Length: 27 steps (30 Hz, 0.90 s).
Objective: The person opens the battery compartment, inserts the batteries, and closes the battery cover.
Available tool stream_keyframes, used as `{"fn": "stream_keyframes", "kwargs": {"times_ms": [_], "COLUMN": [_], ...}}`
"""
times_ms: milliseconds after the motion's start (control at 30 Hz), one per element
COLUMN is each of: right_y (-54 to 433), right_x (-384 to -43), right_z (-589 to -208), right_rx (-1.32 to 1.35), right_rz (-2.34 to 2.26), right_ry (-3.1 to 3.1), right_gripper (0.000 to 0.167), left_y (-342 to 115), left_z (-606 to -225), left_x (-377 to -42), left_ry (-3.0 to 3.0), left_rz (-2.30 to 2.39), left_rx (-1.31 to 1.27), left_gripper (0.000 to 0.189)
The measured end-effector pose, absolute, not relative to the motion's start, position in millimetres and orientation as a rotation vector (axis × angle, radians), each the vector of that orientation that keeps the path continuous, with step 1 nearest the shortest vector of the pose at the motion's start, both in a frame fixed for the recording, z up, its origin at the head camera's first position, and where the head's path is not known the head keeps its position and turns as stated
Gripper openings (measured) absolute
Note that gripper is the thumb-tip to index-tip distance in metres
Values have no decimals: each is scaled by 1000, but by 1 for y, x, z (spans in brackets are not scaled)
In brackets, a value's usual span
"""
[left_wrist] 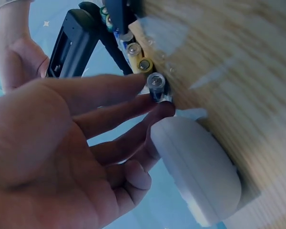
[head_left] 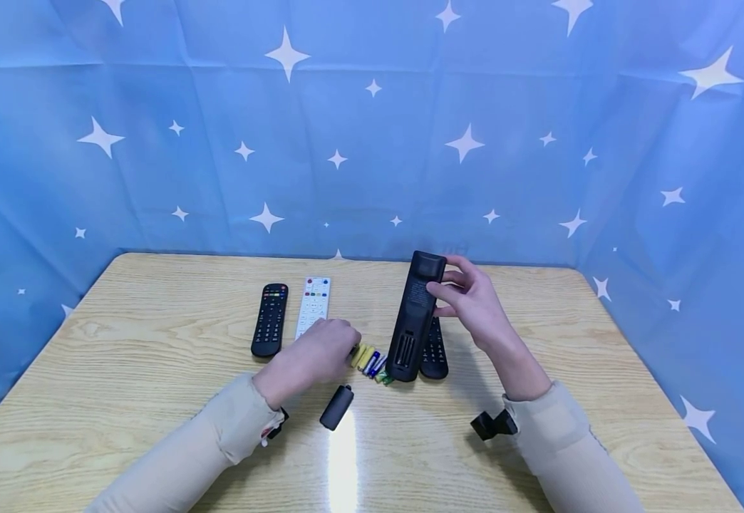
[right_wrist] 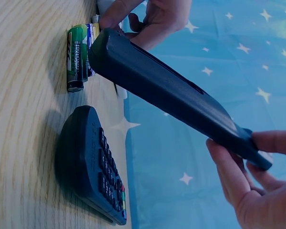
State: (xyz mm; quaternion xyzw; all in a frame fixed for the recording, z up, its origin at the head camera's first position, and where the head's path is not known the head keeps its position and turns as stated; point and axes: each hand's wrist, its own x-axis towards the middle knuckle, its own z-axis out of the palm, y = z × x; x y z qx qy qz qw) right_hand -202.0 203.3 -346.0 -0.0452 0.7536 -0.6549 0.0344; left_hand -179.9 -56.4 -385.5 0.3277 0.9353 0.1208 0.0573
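My right hand (head_left: 471, 299) holds a black remote control (head_left: 410, 313) by its upper end, thumb on the back, fingers at the side. The remote is tilted with its back toward me, and its uncovered battery compartment (head_left: 405, 350) shows. My left hand (head_left: 323, 349) is at the left end of a row of batteries (head_left: 365, 358). In the left wrist view its fingertips pinch a dark battery (left_wrist: 156, 82) at that end. Yellow, blue and green batteries lie beside it. A black battery cover (head_left: 336, 407) lies on the table in front of the row.
A black remote (head_left: 270, 320) and a white remote (head_left: 313, 306) lie at the left, the white one partly behind my left hand. Another black remote (head_left: 435, 353) lies buttons up beneath the held one. The wooden table (head_left: 154, 342) meets a blue star-patterned curtain (head_left: 372, 142).
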Motion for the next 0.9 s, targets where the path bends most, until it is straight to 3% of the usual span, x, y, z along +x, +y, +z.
{"fn": "stream_keyframes", "kwargs": {"times_ms": [600, 767, 900], "right_y": [202, 201, 202], "right_x": [-201, -201, -201], "right_z": [-345, -345, -346], "right_rx": [-138, -145, -146], "right_rz": [-2029, -2036, -2038], "right_ry": [2306, 2300, 2298], "right_gripper": [62, 60, 61], "left_y": [-52, -52, -53], "left_z": [-388, -384, -380], "left_x": [-179, -178, -177], "left_ry": [2835, 2845, 2867], "left_rz": [546, 640, 717], "left_rx": [888, 810, 820], "left_gripper": [12, 34, 28]}}
